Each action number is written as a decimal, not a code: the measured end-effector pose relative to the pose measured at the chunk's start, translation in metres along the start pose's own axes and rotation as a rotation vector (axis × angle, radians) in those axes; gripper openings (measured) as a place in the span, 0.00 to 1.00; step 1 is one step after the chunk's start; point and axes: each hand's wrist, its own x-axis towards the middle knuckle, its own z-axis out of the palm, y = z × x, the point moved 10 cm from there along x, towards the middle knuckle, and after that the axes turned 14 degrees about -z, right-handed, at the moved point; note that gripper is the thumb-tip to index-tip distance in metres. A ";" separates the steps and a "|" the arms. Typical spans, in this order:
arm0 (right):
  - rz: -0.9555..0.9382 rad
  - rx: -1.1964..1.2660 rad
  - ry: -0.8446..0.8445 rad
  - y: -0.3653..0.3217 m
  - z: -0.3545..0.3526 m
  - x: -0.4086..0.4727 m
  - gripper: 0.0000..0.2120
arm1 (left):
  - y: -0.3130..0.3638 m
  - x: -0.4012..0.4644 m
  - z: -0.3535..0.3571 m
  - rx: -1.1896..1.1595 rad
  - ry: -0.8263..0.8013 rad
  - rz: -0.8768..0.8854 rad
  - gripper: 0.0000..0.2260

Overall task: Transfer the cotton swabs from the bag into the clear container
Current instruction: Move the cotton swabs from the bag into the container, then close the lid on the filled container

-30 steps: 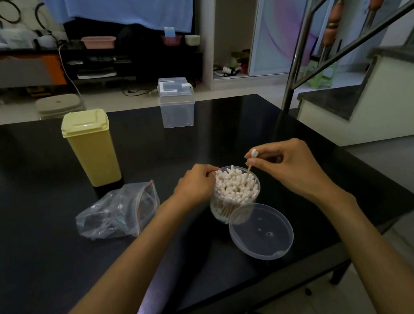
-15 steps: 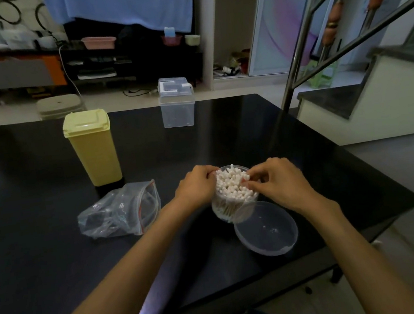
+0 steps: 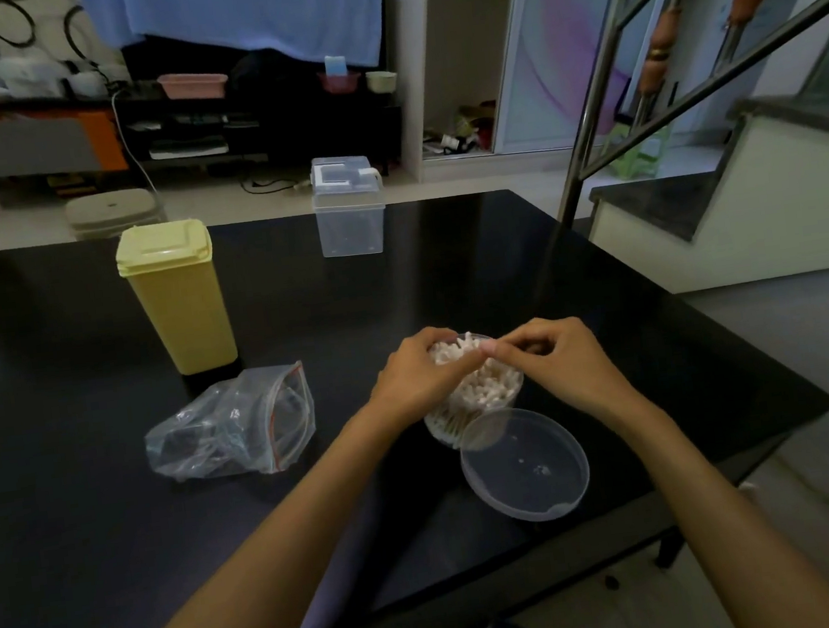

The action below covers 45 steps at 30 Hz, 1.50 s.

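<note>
Right hand (image 3: 560, 367) has moved left from the tub's right rim to over its top, fingertips pinched together at the swabs (image 3: 483, 388). Left hand (image 3: 417, 378) curls round the tub (image 3: 448, 426). Swabs stand packed inside. Bag (image 3: 232, 430) lies left on table (image 3: 88, 506), lid (image 3: 525, 464) just in front of the tub.

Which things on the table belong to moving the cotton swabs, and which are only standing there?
Belong to the job:
- clear container, held by the left hand
- cotton swabs standing in it, right hand at their tips
- plastic bag, lying open
- round lid, beside the container

Only standing there:
- yellow box
- square clear tub, far edge
</note>
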 end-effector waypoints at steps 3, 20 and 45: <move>0.019 0.029 0.010 0.003 0.003 0.002 0.05 | -0.001 0.001 -0.001 -0.071 -0.004 0.021 0.23; 0.507 0.330 -0.019 0.043 0.021 -0.016 0.16 | -0.022 0.007 0.000 -0.366 -0.026 -0.231 0.23; 0.014 0.339 0.095 -0.018 0.017 0.014 0.15 | -0.039 -0.020 -0.030 -0.173 -0.011 -0.199 0.22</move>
